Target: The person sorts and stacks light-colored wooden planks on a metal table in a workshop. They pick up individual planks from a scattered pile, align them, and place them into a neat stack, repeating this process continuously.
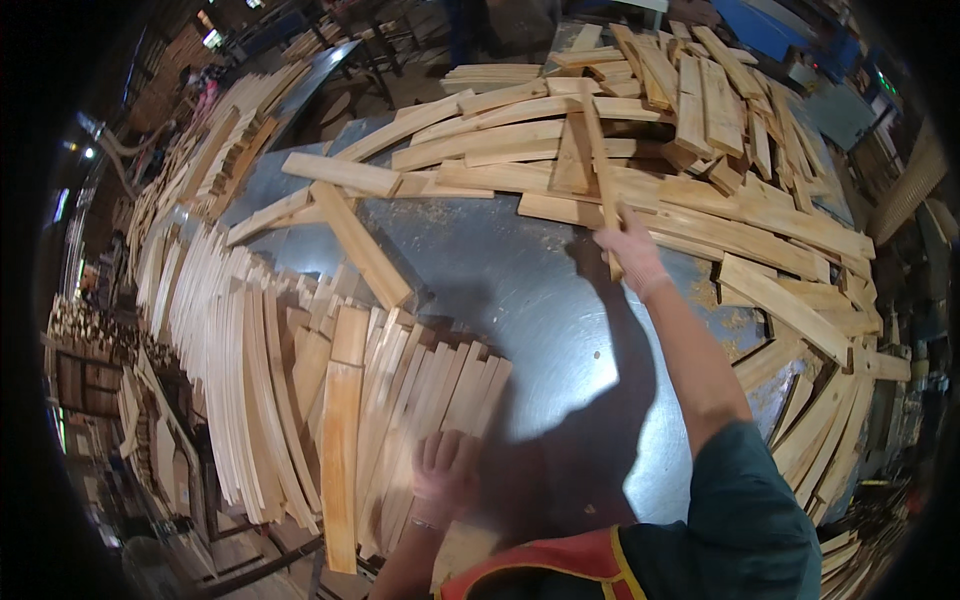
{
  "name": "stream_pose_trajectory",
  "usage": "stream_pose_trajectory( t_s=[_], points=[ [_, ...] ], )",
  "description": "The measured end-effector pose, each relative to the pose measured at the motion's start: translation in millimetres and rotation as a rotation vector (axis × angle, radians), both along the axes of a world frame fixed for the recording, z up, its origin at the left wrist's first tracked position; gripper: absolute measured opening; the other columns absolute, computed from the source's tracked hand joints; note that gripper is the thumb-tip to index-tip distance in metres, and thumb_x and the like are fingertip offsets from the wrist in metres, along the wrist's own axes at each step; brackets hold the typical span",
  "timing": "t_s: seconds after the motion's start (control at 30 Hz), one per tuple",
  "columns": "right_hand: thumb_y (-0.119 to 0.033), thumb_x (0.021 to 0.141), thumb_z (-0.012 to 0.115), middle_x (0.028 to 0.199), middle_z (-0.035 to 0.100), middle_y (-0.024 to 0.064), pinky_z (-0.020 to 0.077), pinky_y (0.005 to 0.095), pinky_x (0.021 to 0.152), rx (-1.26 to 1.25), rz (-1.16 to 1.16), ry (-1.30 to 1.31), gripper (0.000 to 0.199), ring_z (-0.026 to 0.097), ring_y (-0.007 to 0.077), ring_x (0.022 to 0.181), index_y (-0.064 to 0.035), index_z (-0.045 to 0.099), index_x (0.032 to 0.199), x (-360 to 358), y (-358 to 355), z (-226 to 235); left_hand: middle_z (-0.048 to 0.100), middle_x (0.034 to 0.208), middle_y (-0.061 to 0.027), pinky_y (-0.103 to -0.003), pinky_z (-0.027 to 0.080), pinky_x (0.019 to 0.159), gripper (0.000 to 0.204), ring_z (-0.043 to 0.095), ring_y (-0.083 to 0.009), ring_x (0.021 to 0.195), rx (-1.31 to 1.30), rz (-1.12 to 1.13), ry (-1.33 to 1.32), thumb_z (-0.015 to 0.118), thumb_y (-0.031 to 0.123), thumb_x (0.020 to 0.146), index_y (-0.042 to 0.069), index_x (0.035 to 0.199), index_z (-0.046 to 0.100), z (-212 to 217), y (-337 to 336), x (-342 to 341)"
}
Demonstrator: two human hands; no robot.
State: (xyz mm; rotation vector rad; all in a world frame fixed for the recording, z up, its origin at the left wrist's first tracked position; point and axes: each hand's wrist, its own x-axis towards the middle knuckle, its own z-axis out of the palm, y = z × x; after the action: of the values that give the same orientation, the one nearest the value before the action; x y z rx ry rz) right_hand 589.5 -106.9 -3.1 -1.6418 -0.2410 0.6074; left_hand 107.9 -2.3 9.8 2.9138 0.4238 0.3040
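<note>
- My right hand (628, 250) is stretched far out over the grey sheet-metal table (520, 300), fingers wrapped round a long, narrow, pale wooden slat (600, 160). The slat runs away from me, its far end lying up on the heap.
- That heap is a loose jumble of pale, flat wooden boards (700, 130) piled crosswise over the back and right of the table, so I judge I grip the slat near its close end because that is the part within my reach.
- My left hand (445, 470) lies flat and open, fingers spread, on the near ends of a tight row of thin wooden slats (400, 400) stacked side by side at the table's left. It holds nothing; pressing down there seems to keep the row steady and even.
- One broader light-brown plank (340, 440) lies on top of that row, just left of my left hand.
- My dark green sleeve (745, 500) and red vest edge (540, 560) show at the bottom.
</note>
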Motion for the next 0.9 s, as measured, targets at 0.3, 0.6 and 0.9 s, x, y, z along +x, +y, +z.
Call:
stream_pose_trajectory(
  t_s=[0.3, 0.6, 0.9],
  points=[
    [-0.021, 0.102, 0.074, 0.127, 0.069, 0.0080, 0.0554, 0.0372, 0.104, 0.175, 0.137, 0.445, 0.056, 0.066, 0.0206, 0.116, -0.0060, 0.051, 0.151, -278.0, -131.9, -15.1, 0.058, 0.141, -0.0094, -0.053, 0.042, 0.115, 0.059, 0.052, -0.0332, 0.137, -0.129, -0.013, -0.004, 0.079, 0.029, 0.080, 0.013, 0.135, 0.064, 8.1, 5.9, -18.2],
    [-0.052, 0.103, 0.065, 0.122, 0.073, 0.0258, 0.0535, 0.0449, 0.103, -0.618, 1.551, -0.210, 0.060, 0.070, 0.0398, 0.115, -0.0034, 0.063, 0.138, -416.1, -20.1, 3.9, 0.054, 0.151, -0.0173, -0.051, 0.037, 0.121, 0.065, 0.048, -0.0367, 0.143, -0.161, 0.080, -0.126, 0.069, 0.043, 0.097, 0.005, 0.149, 0.056, -30.9, 86.1, -7.8],
    [-0.031, 0.097, 0.075, 0.103, 0.068, 0.0073, 0.0549, 0.0360, 0.087, -0.135, 0.907, -0.176, 0.041, 0.065, 0.0229, 0.095, -0.0048, 0.067, 0.127, -203.4, 136.8, 41.8, 0.058, 0.146, -0.0148, -0.050, 0.041, 0.119, 0.062, 0.049, -0.0340, 0.144, -0.121, 0.045, -0.088, 0.073, 0.044, 0.092, 0.007, 0.141, 0.063, -40.2, 107.1, 3.7]
  ],
)
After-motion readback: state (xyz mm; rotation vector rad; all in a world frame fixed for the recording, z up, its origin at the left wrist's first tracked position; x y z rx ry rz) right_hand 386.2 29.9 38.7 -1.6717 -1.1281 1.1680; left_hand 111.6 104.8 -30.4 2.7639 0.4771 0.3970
